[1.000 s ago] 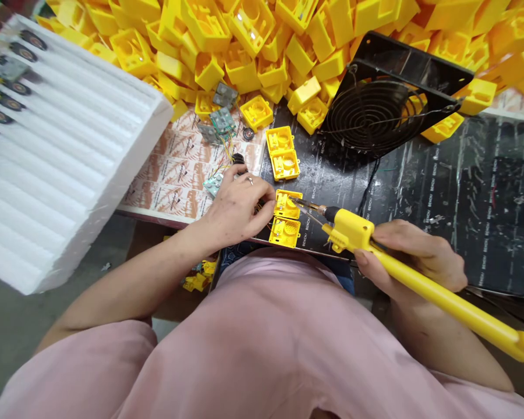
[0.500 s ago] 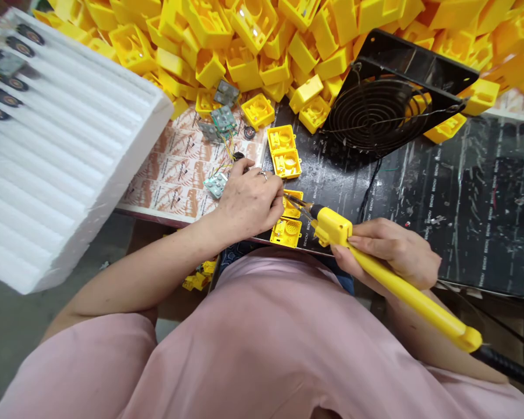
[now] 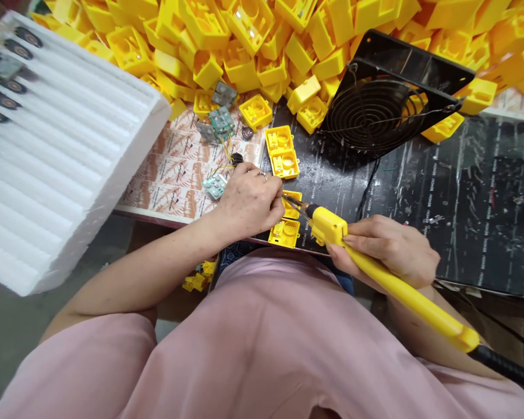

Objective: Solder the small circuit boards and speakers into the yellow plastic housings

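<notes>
The nearer open yellow plastic case [image 3: 284, 233] lay just right of the left hand [image 3: 253, 198] and left of the right hand [image 3: 386, 247], slightly below the frame's centre. Its long axis ran roughly up and down the frame, and the left hand was nearer, its fingers partly covering the upper half. That hand's fingers were curled together; what they pinched, if anything, could not be told. The right hand gripped one soldering iron [image 3: 329, 226], its tip pointing up-left over that half, close to the left fingertips. Two such two-part cases stood one above the other, the second [image 3: 284, 164] higher in the frame. Four circuit boards [image 3: 215, 186] and two small speakers [image 3: 247, 133] showed left of centre, one black fan [image 3: 369, 110] at upper right, and one white foam tray [image 3: 78, 145] at left. The heaped yellow housings [image 3: 205, 23] along the top were too many to count.
</notes>
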`<action>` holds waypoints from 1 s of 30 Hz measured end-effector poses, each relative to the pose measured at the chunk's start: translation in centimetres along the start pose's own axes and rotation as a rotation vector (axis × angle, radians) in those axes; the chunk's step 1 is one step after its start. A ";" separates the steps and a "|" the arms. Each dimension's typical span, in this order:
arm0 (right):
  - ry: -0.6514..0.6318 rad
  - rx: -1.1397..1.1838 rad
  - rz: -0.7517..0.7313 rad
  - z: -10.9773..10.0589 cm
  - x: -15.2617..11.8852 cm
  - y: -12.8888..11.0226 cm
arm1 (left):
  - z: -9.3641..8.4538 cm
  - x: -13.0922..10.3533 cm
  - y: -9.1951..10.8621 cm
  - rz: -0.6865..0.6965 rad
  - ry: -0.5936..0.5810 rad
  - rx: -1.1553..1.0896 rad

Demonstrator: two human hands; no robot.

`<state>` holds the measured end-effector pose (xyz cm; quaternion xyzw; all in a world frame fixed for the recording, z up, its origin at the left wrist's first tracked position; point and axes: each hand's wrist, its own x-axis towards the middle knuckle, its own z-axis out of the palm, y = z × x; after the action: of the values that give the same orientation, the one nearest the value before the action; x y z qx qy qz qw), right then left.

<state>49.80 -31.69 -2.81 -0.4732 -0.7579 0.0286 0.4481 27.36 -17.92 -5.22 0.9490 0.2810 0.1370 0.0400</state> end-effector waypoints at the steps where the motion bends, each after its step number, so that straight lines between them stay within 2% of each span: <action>1: 0.000 0.004 -0.008 0.0 0.0 -0.1 | 0.0 0.0 0.0 0.004 -0.004 0.004; 4: 0.069 0.030 0.091 -0.5 -0.4 -0.2 | -0.1 0.1 0.0 0.016 -0.015 0.007; 6: 0.197 0.019 0.196 -0.7 -0.8 -0.1 | -0.1 0.1 -0.1 0.013 -0.033 -0.001; 8: 0.294 -0.027 0.216 -0.8 -1.1 0.4 | -0.1 0.2 -0.1 0.005 -0.056 -0.004; 9: 0.304 -0.061 0.194 -0.7 -1.1 0.7 | -0.2 0.2 -0.1 0.005 -0.062 -0.003; 14: 0.098 -0.180 0.026 -0.2 0.4 1.5 | -0.5 0.4 0.0 0.016 -0.060 0.014; 16: 0.050 -0.174 0.042 0.4 1.2 1.3 | -0.6 0.5 0.1 0.016 -0.075 0.028; 20: 0.037 -0.060 0.158 2.5 2.2 1.6 | -0.5 0.7 0.7 0.008 -0.127 0.023; 23: -0.086 -0.058 0.083 4.1 3.1 2.9 | -0.9 0.5 0.8 -0.001 -0.113 -0.011; 26: -0.203 -0.143 -0.039 5.3 4.4 4.6 | -2.5 -0.4 -0.6 -0.080 0.034 -0.082; 28: -0.234 -0.210 -0.073 5.9 5.3 5.7 | -3.8 -1.4 -2.6 -0.219 0.138 -0.122; 30: -0.269 -0.254 -0.088 6.4 6.1 6.5 | -4.5 -2.3 -4.9 -0.360 0.153 -0.136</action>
<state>48.82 -21.18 -5.71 -0.4842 -0.8286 -0.0239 0.2802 21.69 -15.03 -2.23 0.8653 0.4385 0.2182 0.1064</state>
